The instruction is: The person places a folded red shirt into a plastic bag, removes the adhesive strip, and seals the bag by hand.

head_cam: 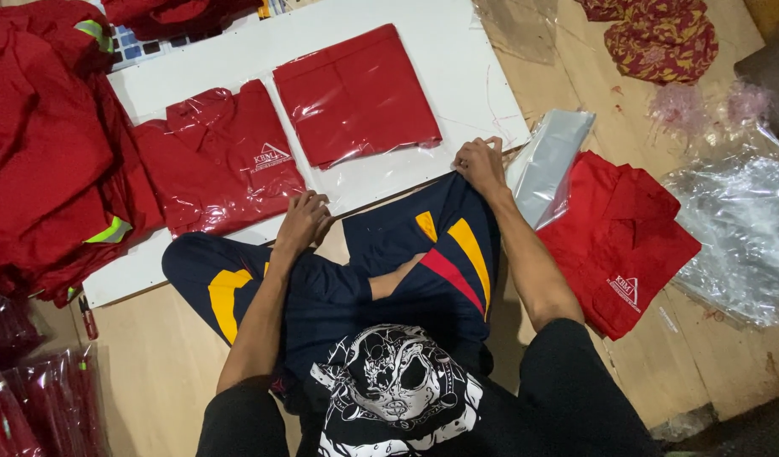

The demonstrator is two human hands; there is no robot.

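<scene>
I sit cross-legged on the floor in dark blue shorts with yellow and red stripes. My left hand rests curled at the near edge of a white board, touching the lower corner of a bagged red shirt. My right hand presses on the near edge of the clear plastic bag that holds a folded red garment on the board. Neither hand lifts anything.
A heap of red garments with reflective stripes lies at left. A folded red shirt and a grey plastic bag lie at right, beside crumpled clear plastic. Patterned red cloth sits far right. Bagged red items are at lower left.
</scene>
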